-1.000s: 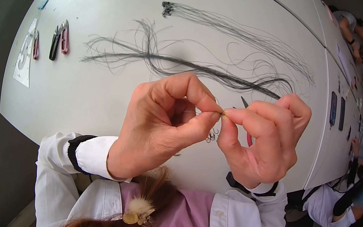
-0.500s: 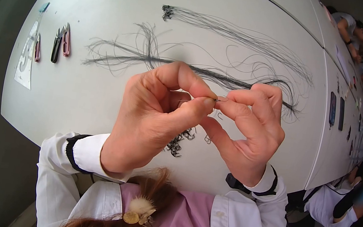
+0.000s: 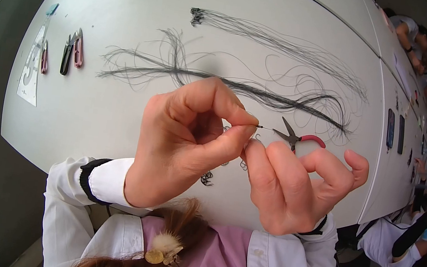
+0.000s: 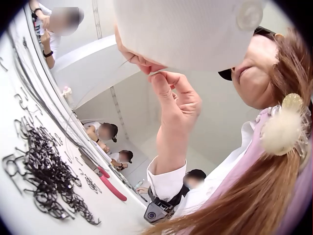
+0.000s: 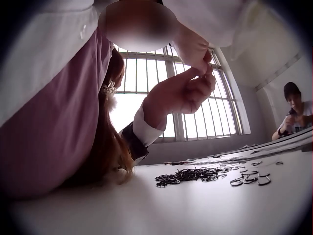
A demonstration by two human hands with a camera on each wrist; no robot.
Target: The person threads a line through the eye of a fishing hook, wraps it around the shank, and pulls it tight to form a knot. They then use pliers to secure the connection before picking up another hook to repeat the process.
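Plainly, the left hand (image 3: 187, 143) pinches a strand (image 3: 268, 128); the right hand (image 3: 293, 192)'s grip is unclear.

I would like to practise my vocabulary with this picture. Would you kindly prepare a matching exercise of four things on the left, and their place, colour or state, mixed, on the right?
Column 1
1. Left hand
2. Pliers
3. Loose pile of hooks
4. Bundle of long dark strands

Column 2
A. Heaped on the table, black
B. Raised, with thumb and index fingertip together
C. Stretched out lengthwise, with loose ends spreading
D. Red-handled

Right pairs: 1-B, 2-D, 3-A, 4-C
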